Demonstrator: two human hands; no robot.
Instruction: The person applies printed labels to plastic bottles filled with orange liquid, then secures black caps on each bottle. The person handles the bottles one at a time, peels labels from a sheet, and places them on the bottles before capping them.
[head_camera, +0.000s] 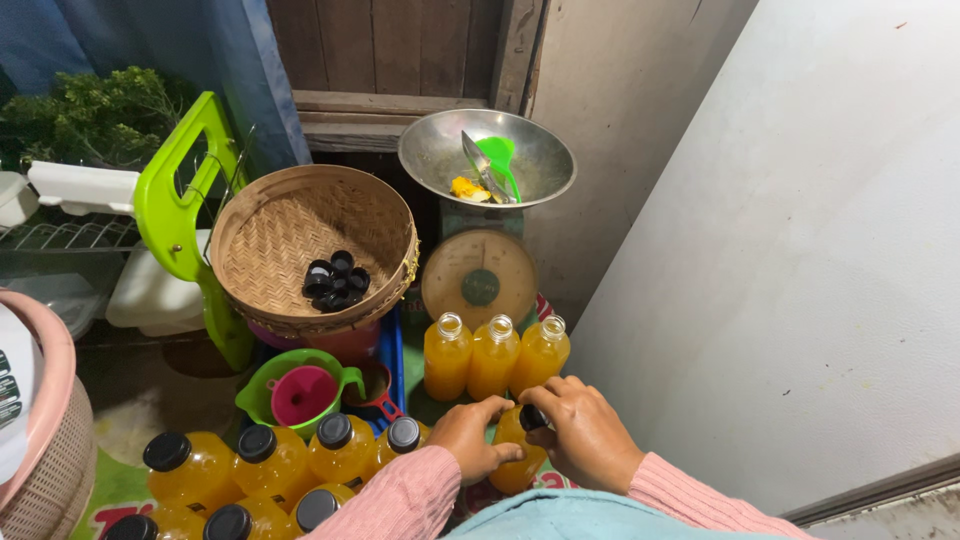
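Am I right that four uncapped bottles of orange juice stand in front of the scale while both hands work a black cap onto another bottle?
Not quite: the head view shows three uncapped bottles in front of the scale, not four. The rest holds: the left hand grips the orange bottle and the right hand is on its black cap.
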